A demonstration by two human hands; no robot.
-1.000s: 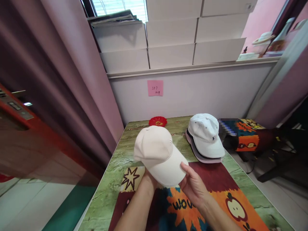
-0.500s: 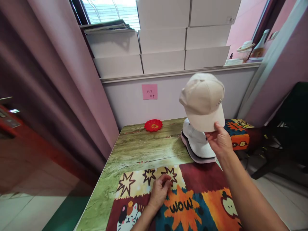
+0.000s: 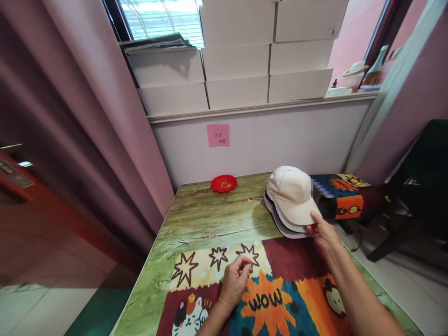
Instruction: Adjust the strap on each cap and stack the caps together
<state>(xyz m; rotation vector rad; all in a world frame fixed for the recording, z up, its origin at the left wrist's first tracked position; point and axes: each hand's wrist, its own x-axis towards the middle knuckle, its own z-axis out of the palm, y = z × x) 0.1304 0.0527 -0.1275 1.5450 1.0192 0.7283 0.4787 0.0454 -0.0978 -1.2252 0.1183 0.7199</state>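
A cream baseball cap (image 3: 289,189) sits on top of a stack of caps at the table's right side. My right hand (image 3: 324,232) pinches the front edge of its brim between thumb and fingers. Beneath it show the brims of a white cap (image 3: 301,227) and a pale pinkish cap (image 3: 292,235), with a dark edge between them. My left hand (image 3: 236,280) rests on the patterned cloth (image 3: 287,261), its fingers loosely curled in and nothing visible in them.
A red scalloped plate (image 3: 224,184) lies near the back of the wood-patterned table (image 3: 196,214). White boxes (image 3: 238,92) are stacked on the sill behind, above a pink note (image 3: 218,135) on the wall. A dark chair (image 3: 420,186) stands at the right, curtains at the left.
My right hand has lowered the cream cap from the air onto the stack, still gripping its brim. My left hand has stayed nearly in place on the cloth.
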